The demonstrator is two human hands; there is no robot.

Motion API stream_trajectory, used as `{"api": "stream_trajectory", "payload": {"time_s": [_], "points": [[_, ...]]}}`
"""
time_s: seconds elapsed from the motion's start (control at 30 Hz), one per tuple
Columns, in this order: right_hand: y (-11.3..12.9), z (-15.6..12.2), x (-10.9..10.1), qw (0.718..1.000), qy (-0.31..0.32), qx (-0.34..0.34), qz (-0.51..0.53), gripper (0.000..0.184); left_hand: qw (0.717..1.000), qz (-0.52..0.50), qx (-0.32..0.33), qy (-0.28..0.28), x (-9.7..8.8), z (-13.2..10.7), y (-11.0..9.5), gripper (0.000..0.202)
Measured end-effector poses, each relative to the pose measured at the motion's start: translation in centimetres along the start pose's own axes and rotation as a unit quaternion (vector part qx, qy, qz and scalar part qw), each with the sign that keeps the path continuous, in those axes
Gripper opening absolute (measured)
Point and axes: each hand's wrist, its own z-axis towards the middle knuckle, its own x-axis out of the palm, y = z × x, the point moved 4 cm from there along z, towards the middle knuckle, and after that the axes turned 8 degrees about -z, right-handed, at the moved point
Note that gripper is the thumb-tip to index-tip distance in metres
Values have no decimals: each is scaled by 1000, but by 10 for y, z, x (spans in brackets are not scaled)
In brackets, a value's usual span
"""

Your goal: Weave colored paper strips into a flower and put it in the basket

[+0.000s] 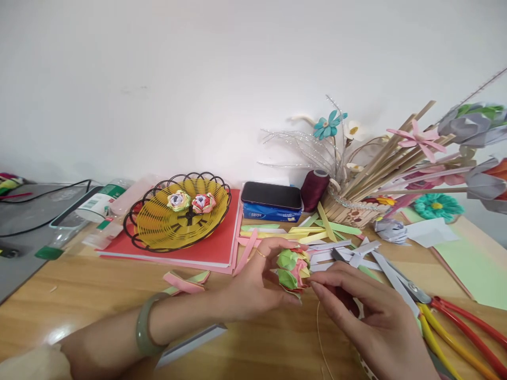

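My left hand (257,287) curves its fingers and thumb around a folded paper flower ball (295,269) with green, pink and yellow petals. At the ball's right side my right hand (368,311) is closed, its thumb and forefinger pinched together close against the petals. What lies in that pinch is too small to make out. A thin pale thread (322,343) hangs below, between my hands, its upper end unclear. Folded paper strips (336,232) in yellow, green and white lie behind the ball. A pink and green pair of strips (184,282) rests left of my left forearm.
A yellow woven basket (158,229) holding two small paper flowers stands on red paper (222,248). Behind my hands are a phone (271,195) on a blue pack and a maroon thread spool (315,190). Scissors (412,285) and red- and yellow-handled tools lie right, near a flower arrangement (352,211).
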Motion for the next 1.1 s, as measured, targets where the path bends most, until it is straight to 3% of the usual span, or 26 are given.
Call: {"api": "stream_trajectory", "payload": {"time_s": [0.27,0.63,0.87,1.1], "points": [[-18,-1,12,971,85,145,167,12,990,115,81,-13,-2,-7,-1,47],[-19,1,13,960,101,161,207,13,981,154,117,3,-1,-9,-3,51],[-19,0,14,947,120,225,197,20,965,181,190,3,-3,-8,1,61],[-15,1,12,952,113,200,204,17,954,223,199,15,-2,-6,1,57]]}}
